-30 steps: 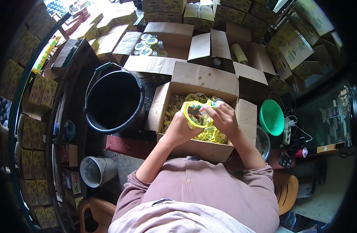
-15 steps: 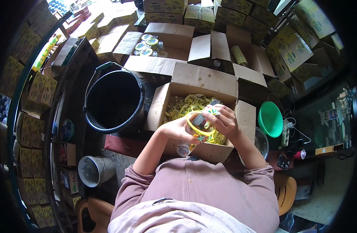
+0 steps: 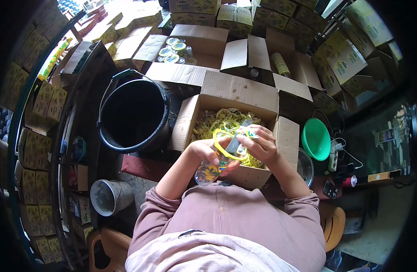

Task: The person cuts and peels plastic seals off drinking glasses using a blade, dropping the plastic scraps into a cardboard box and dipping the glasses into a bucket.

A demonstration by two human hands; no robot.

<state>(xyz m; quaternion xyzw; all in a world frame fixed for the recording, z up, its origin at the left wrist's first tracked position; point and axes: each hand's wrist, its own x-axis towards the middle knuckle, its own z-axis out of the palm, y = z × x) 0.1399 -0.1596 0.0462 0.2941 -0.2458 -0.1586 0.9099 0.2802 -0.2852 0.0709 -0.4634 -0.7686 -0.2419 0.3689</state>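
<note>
My left hand [image 3: 205,151] is wrapped round a clear plastic jar [image 3: 209,173] with yellow and green print, tilted over my lap. A bright yellow ring [image 3: 216,142] sits round its mouth. My right hand [image 3: 264,144] is closed on a flat grey blade [image 3: 233,144], which lies at the ring's inner side. Near those fingers shows a small white and green printed piece [image 3: 251,134]; whether it belongs to the blade I cannot tell. Both hands are over the near side of an open cardboard box [image 3: 240,90], which holds many yellow strips [image 3: 213,123].
A black bucket [image 3: 162,123] stands left of the box, with a grey bucket [image 3: 96,198] lower down. To the right are a green bowl [image 3: 316,139] and a power strip [image 3: 334,163]. Behind, a carton [image 3: 204,38] holds several lidded jars [image 3: 171,59].
The jar has turned in my left hand, and its printed side now shows. The yellow ring and the blade have shifted slightly left. My right hand stays closed.
</note>
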